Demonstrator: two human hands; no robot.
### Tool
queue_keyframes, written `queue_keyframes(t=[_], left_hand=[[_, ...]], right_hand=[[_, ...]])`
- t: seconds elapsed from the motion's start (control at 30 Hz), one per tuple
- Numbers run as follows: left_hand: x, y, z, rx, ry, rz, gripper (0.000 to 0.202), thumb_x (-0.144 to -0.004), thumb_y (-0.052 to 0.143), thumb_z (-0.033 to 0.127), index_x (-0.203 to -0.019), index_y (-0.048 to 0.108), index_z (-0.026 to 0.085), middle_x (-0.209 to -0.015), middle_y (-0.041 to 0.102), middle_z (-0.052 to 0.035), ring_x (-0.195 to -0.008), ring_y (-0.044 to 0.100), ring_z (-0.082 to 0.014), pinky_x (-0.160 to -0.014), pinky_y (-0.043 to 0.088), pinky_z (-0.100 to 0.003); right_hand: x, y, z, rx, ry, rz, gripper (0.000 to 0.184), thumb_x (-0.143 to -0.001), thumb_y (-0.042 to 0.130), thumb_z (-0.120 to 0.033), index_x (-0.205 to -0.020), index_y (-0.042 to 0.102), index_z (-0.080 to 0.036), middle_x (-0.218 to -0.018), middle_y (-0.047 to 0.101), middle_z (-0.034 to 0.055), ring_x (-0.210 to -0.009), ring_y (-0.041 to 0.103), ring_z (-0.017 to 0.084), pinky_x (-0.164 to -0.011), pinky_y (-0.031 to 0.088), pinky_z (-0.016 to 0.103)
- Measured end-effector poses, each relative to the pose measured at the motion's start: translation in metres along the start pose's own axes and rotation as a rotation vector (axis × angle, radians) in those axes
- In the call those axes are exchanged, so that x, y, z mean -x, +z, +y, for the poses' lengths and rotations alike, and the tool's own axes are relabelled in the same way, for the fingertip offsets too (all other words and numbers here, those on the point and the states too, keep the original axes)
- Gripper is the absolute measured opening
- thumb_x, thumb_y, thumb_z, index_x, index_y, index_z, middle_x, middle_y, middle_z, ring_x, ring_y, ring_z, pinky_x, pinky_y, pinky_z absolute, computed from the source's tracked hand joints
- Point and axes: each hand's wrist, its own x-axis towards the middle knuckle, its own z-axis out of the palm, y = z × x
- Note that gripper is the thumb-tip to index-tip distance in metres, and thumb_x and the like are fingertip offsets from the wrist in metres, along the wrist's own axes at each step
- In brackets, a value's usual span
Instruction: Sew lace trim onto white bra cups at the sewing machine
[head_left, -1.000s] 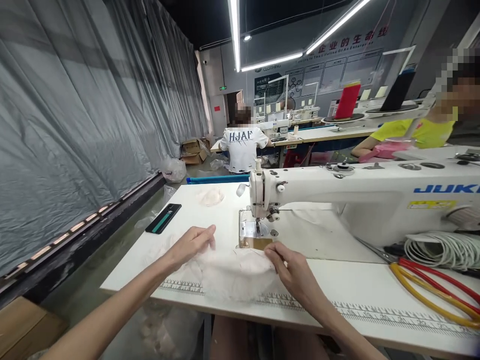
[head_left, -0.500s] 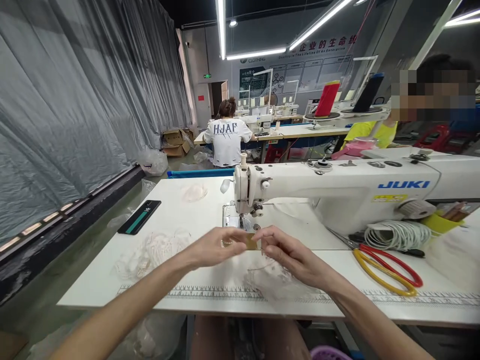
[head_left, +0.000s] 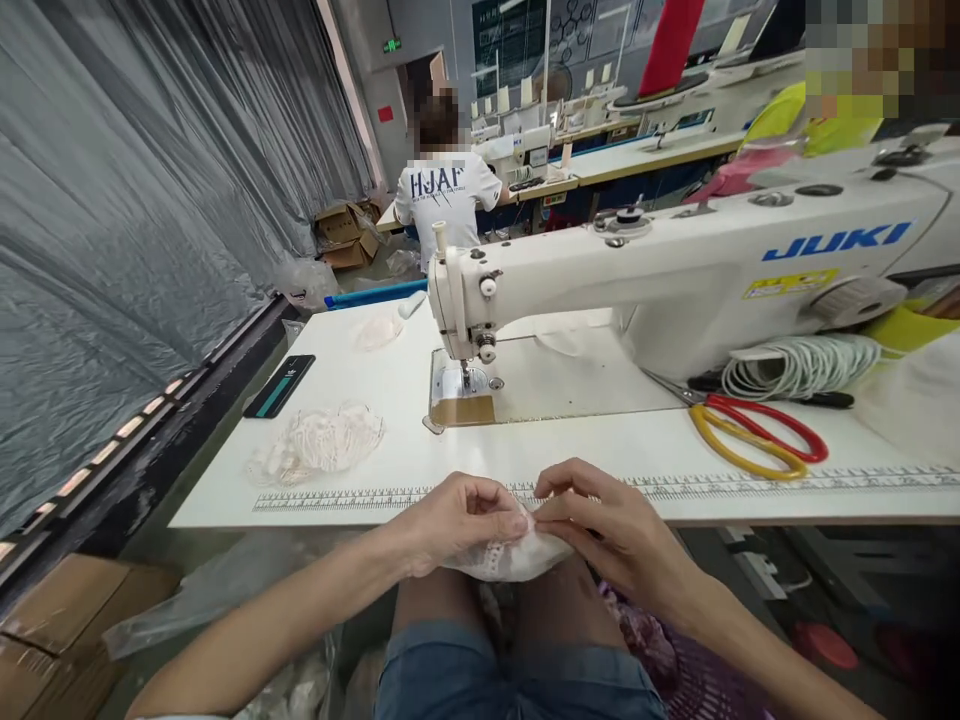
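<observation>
A piece of sheer white lace fabric (head_left: 510,565) hangs between my hands, just over the table's front edge and above my lap. My left hand (head_left: 465,525) pinches it between thumb and curled fingers. On the other side, my right hand (head_left: 611,520) grips the fabric with thumb and fingertips close to the left thumb. Behind the hands stands a white sewing machine (head_left: 555,290); its needle and presser foot (head_left: 466,378) are apart from the fabric. A crumpled heap of white lace (head_left: 330,440) lies to the left on the table.
Scissors with red and yellow handles (head_left: 750,435) lie at right beside a coil of pale cord (head_left: 799,365). A phone (head_left: 280,386) rests near the left edge. A printed ruler (head_left: 675,488) runs along the front. Ahead sits a person in a white shirt (head_left: 442,200).
My hands have come from near the needle down to the table's front edge, and the fabric that lay on the table is now held between them. The view has tilted downward.
</observation>
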Motion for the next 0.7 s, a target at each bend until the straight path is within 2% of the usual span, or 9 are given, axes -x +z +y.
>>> queue_keyframes(t=[0.1,0.23,0.33,0.4,0.5,0.6,0.7], left_hand=[[-0.001,0.011,-0.008,0.015,-0.030,0.034,0.033,-0.061,0.075,0.040,-0.067,0.061,0.011,-0.060,0.055,0.0009,-0.053,0.043,-0.0063,-0.053,0.029,-0.020],[-0.005,0.025,-0.015,-0.016,-0.013,0.088,0.020,-0.066,0.067,0.029,-0.061,0.056,0.013,-0.056,0.051,0.0025,-0.051,0.041,-0.0057,-0.051,0.028,-0.019],[-0.007,0.039,-0.021,-0.089,0.008,0.151,0.013,-0.066,0.061,0.022,-0.059,0.054,0.013,-0.054,0.049,0.0029,-0.052,0.041,-0.0065,-0.051,0.030,-0.019],[-0.008,0.049,-0.026,-0.129,0.034,0.181,0.011,-0.067,0.058,0.020,-0.060,0.054,0.013,-0.055,0.051,0.0021,-0.052,0.042,-0.0073,-0.052,0.032,-0.020],[-0.010,0.063,-0.037,-0.224,0.096,0.166,0.008,-0.067,0.053,0.016,-0.060,0.054,0.013,-0.056,0.052,0.0015,-0.052,0.043,-0.0080,-0.050,0.033,-0.020],[-0.013,0.074,-0.053,-0.391,0.186,0.164,0.009,-0.067,0.051,0.013,-0.058,0.053,0.014,-0.056,0.051,0.0017,-0.052,0.043,-0.0083,-0.048,0.030,-0.020],[-0.017,0.085,-0.071,-0.520,0.332,0.176,0.013,-0.067,0.051,0.011,-0.055,0.050,0.015,-0.057,0.051,0.0020,-0.055,0.044,-0.0088,-0.051,0.030,-0.020]], right_hand=[[0.011,0.000,-0.007,-0.053,0.013,-0.024,0.019,-0.091,0.043,-0.015,-0.082,0.059,-0.020,-0.087,0.057,0.0060,-0.076,0.054,0.014,-0.063,0.043,0.023],[0.024,0.001,-0.012,-0.310,0.021,-0.041,0.021,-0.091,0.037,-0.012,-0.080,0.054,-0.019,-0.088,0.057,0.0063,-0.076,0.054,0.014,-0.064,0.044,0.022],[0.038,0.005,-0.011,-0.396,0.086,-0.036,0.020,-0.090,0.037,-0.011,-0.076,0.048,-0.019,-0.073,0.053,0.0018,-0.066,0.049,0.013,-0.059,0.039,0.022],[0.051,0.006,-0.010,-0.363,0.143,-0.060,0.019,-0.088,0.037,-0.009,-0.074,0.043,-0.020,-0.068,0.047,-0.0009,-0.061,0.042,0.012,-0.055,0.034,0.022],[0.071,0.003,-0.015,-0.299,0.204,-0.136,0.020,-0.085,0.034,-0.004,-0.074,0.037,-0.020,-0.069,0.042,-0.0018,-0.061,0.036,0.011,-0.054,0.029,0.022],[0.089,0.001,-0.022,-0.221,0.264,-0.187,0.022,-0.082,0.030,0.000,-0.074,0.037,-0.020,-0.070,0.041,-0.0017,-0.062,0.037,0.011,-0.055,0.029,0.022],[0.105,0.002,-0.025,-0.148,0.301,-0.211,0.024,-0.079,0.031,0.002,-0.075,0.042,-0.019,-0.071,0.044,-0.0011,-0.064,0.040,0.011,-0.056,0.030,0.022]])
